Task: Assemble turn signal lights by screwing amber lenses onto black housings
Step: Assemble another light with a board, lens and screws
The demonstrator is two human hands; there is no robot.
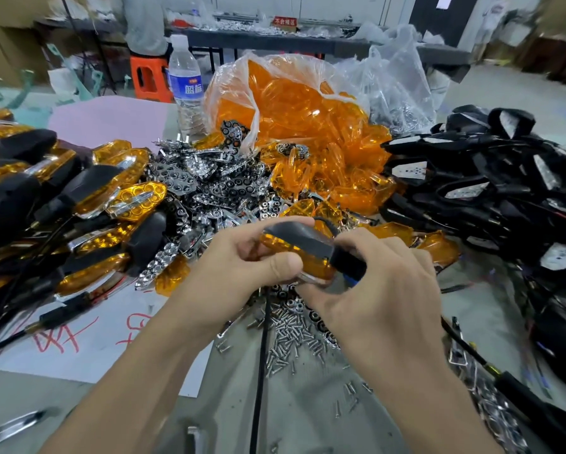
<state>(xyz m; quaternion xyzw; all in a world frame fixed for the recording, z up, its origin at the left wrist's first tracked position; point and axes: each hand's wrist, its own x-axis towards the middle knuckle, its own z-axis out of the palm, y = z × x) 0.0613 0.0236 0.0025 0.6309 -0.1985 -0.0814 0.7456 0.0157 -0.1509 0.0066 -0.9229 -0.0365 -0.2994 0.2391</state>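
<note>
A turn signal light, black housing on top with its amber lens along the lower edge, is held above the table centre. My left hand grips its left end, thumb pressed on the lens. My right hand clasps the black stem end from the right. A black cable hangs down from the light. Loose screws lie on the table just under my hands. Whether a tool is in my right hand is hidden.
Finished lights are piled at the left, chrome reflectors in the middle, a bag of amber lenses behind, black housings at the right. A water bottle stands at the back. A person sits on an orange stool beyond.
</note>
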